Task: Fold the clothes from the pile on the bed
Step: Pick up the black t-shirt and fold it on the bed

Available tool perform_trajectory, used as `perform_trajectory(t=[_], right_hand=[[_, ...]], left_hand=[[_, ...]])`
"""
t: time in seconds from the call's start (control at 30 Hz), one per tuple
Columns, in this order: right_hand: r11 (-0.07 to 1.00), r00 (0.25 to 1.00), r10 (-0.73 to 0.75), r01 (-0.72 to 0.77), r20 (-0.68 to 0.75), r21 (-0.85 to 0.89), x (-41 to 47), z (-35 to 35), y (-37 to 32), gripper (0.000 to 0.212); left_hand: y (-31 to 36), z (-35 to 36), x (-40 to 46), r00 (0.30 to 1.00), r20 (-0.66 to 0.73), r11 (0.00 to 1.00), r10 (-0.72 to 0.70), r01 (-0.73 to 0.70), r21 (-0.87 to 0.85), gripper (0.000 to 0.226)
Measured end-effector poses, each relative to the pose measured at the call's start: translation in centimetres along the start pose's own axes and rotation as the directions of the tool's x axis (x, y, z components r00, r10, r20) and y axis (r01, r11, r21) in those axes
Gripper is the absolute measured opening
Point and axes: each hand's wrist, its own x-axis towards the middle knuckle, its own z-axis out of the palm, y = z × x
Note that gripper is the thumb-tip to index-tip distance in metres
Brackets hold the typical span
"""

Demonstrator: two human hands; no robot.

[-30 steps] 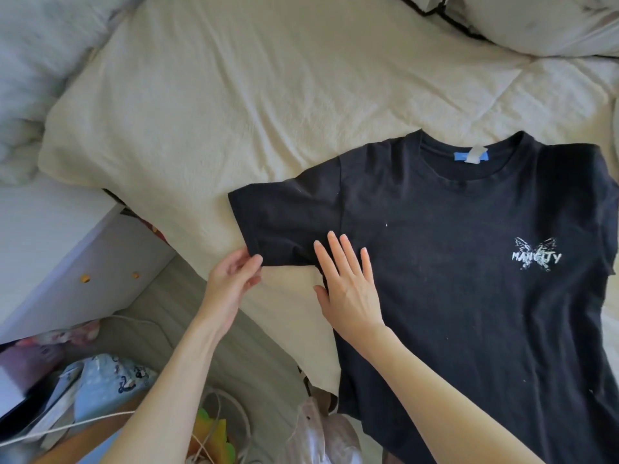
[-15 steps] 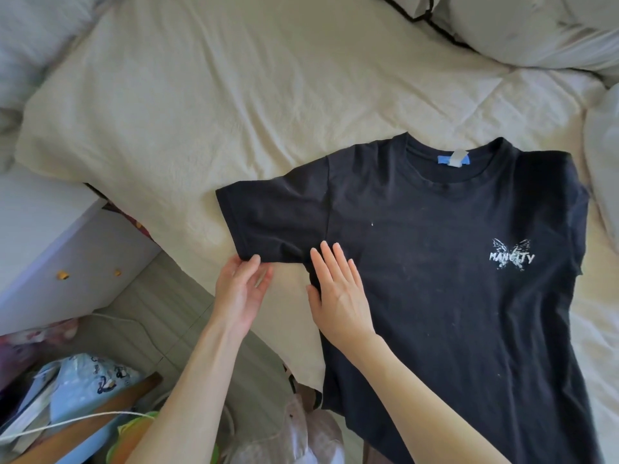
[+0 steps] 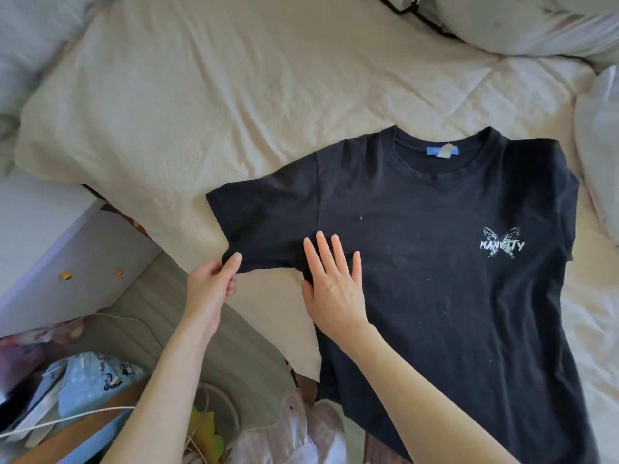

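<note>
One black T-shirt (image 3: 435, 262) lies face up and spread flat on the cream bedspread (image 3: 234, 95), collar toward the far side, its lower hem extending past the near edge of the bed. The left hand (image 3: 211, 289) pinches the lower corner of the sleeve (image 3: 264, 226) between thumb and fingers. The right hand (image 3: 335, 283) lies flat with straight fingers pressed on the shirt body just beside the underarm seam, holding nothing. Probable step: folding the sleeve inward across the chest. Risk 1: if the flat hand lifts or slides while the sleeve is drawn over, the body panel will drag and wrinkle, skewing the fold line. Risk 2: the pinch takes only the sleeve corner, so the sleeve may twist or bunch instead of turning over flat. Risk 3: the hem overhangs the bed edge, and its weight may pull the shirt toward the floor once the pressing hand releases. Count: one shirt, one visible sleeve (the opposite sleeve appears tucked under, though this cannot be confirmed), two hands, one white garment (image 3: 599, 155) at the right edge, possibly part of the pile.
</note>
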Motion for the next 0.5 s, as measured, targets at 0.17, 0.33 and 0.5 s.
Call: perform_trajectory(t=[0.17,0.33,0.5], right_hand=[[1.0,0.996,-0.02,0.022,0.092,-0.02,-0.2,0.0,1.6,0.06],[0.99,0.999,0.004,-0.01,0.043,0.141,-1.8,-2.0,4.5,0.053],[0.947,0.972,0.228,-0.206,-0.064,0.247,-7.0,-4.0,12.3,0.043]], left_hand=[[-0.4,1.3,0.5,0.994,-0.105,0.944,0.027,0.009,0.329,0.013],[-1.3,4.1,-3.9,0.912,-0.171,0.771,0.374,-0.203,0.604,0.041],[-2.0,11.6,-8.7,0.75,0.304,0.307,0.588,-0.554,0.774,0.041]])
